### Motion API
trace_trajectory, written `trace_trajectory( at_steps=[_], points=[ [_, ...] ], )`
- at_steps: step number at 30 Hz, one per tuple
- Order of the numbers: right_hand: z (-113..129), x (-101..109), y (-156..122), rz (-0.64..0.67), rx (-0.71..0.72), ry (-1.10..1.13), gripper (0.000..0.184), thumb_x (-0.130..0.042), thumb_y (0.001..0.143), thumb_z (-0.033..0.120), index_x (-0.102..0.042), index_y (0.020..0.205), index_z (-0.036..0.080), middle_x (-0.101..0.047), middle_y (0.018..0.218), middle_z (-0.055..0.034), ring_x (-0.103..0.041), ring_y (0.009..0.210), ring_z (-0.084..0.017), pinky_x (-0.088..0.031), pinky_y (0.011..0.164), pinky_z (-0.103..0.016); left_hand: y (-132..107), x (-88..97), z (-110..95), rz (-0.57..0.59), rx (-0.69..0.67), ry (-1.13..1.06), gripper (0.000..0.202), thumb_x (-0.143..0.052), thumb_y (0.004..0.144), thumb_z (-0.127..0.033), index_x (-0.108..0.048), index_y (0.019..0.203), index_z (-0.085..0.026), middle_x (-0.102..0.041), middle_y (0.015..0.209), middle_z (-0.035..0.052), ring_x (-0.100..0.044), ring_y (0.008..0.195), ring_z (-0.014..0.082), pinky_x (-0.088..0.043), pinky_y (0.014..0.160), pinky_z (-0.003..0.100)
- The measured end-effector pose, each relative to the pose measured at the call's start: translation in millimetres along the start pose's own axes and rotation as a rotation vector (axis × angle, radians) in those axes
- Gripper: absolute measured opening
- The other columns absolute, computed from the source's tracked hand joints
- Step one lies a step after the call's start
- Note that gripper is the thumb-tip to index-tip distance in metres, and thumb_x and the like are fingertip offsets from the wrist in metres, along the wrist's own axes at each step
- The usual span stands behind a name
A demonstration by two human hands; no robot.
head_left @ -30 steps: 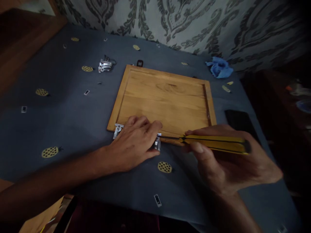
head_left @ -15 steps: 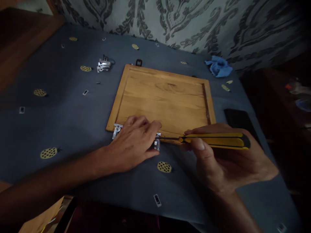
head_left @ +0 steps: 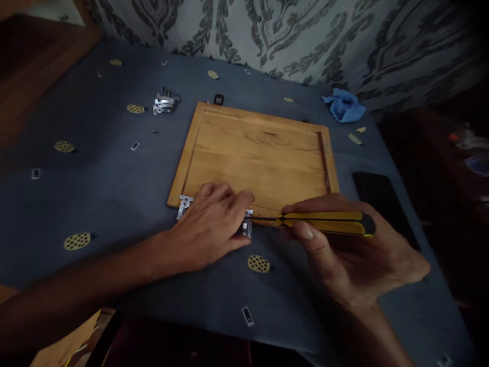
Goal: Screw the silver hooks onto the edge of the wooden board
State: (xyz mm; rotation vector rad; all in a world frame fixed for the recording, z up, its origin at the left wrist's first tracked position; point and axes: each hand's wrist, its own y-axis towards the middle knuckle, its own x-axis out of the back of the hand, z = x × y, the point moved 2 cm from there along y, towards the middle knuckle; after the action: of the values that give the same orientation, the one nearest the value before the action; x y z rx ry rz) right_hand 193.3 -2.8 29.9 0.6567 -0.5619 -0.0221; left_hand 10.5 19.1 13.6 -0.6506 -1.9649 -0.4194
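Note:
A framed wooden panel lies flat on the cloth-covered table. Two metal cabinet hinges sit along its near edge: a left hinge at the corner and a right hinge. My left hand curls over that edge between them, fingers on the wood and thumb against the right hinge; its fingertips are partly hidden. In my right hand is a yellow-and-black screwdriver, held nearly level. Its shaft points left and meets the right hinge; the tip's seat is hard to make out.
Loose hinges lie left of the panel, near a small screw. A crumpled blue cloth is at the back right, and a black phone-like slab lies by my right hand. A patterned wall rises behind the table.
My right hand and the screwdriver's handle have shifted slightly left, with the handle turned a little. My left hand, the panel and the hinges stay put.

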Motion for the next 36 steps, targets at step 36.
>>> trace_trajectory(
  at_steps=[36],
  points=[
    [-6.6, -7.9, -1.8, -0.043, -0.214, 0.019, 0.003, -0.065, 0.091, 0.026, -0.066, 0.092, 0.024, -0.07, 0.088, 0.0002, -0.067, 0.059, -0.011, -0.055, 0.054, -0.026, -2.8, -6.9, 3.4, -0.08, -0.025, 0.022, 0.044, -0.075, 0.084, -0.036, -0.05, 0.115, -0.019, -0.066, 0.105, 0.0056, -0.057, 0.107, 0.0273, -0.044, 0.093, 0.041]
  ],
)
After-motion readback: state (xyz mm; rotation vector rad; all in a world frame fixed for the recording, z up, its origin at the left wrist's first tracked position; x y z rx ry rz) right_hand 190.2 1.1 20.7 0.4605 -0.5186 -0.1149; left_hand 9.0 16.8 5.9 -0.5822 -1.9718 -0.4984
